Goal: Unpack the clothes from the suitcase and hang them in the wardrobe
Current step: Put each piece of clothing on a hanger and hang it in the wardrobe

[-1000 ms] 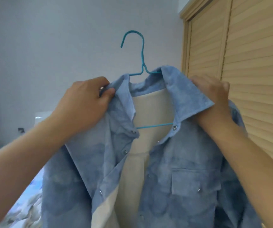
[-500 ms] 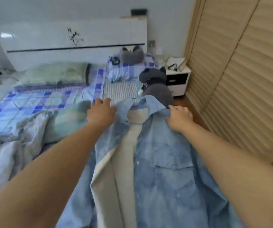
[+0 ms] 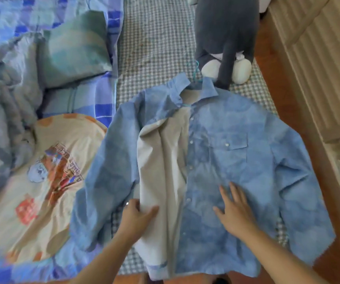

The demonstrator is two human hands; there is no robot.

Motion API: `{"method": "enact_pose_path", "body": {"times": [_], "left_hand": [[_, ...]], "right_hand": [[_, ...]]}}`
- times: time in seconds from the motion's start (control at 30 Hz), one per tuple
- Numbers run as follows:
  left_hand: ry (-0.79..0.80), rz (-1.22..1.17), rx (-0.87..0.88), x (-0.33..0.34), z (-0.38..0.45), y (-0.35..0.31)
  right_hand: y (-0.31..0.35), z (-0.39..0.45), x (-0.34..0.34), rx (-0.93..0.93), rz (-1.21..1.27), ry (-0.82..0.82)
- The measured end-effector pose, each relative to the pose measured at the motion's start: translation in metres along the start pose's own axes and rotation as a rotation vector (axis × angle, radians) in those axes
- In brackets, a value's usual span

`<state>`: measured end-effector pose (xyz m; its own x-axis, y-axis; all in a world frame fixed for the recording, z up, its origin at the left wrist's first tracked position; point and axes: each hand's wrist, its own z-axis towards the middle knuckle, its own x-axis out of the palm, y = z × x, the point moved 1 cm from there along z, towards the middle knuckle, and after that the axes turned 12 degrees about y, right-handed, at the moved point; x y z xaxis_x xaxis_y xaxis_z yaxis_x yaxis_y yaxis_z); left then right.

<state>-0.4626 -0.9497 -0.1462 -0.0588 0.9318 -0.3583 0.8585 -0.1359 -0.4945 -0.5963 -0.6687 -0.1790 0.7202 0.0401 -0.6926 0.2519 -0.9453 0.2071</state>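
Observation:
A light blue denim shirt (image 3: 236, 160) lies spread face up on the checked bed sheet, its front open and the pale lining showing. A teal wire hanger (image 3: 195, 72) sits inside the collar, its hook poking out at the top. My left hand (image 3: 136, 214) pinches the open left front panel near the hem. My right hand (image 3: 234, 210) rests flat with spread fingers on the right front panel.
A grey and white plush toy (image 3: 224, 37) stands just past the collar. A round printed cushion (image 3: 42, 181) and crumpled blue bedding (image 3: 11, 68) lie to the left. Slatted wardrobe doors (image 3: 318, 68) run along the right, beyond a strip of wooden floor (image 3: 316, 160).
The shirt on its hanger came down from in front of me onto the bed. Both hands left the collar and moved down to the lower front panels.

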Motion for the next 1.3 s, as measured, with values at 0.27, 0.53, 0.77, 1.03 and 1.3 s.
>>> {"method": "enact_pose_path", "body": {"times": [0.27, 0.53, 0.77, 1.03, 1.3], "left_hand": [[-0.666, 0.404, 0.366, 0.021, -0.071, -0.026], [0.5, 0.2, 0.083, 0.09, -0.108, -0.036], [-0.557, 0.584, -0.018, -0.039, -0.052, 0.055], [-0.673, 1.022, 0.232, -0.198, -0.046, 0.078], [-0.276, 0.636, 0.193, -0.126, -0.063, 0.081]], "right_hand": [[-0.008, 0.008, 0.005, -0.051, -0.094, 0.056], [-0.02, -0.002, -0.018, -0.049, 0.197, 0.074], [0.052, -0.052, 0.023, -0.071, 0.521, 0.04], [0.157, -0.073, 0.103, -0.029, 0.542, 0.018], [0.152, -0.11, 0.133, 0.07, 0.634, -0.022]]}}
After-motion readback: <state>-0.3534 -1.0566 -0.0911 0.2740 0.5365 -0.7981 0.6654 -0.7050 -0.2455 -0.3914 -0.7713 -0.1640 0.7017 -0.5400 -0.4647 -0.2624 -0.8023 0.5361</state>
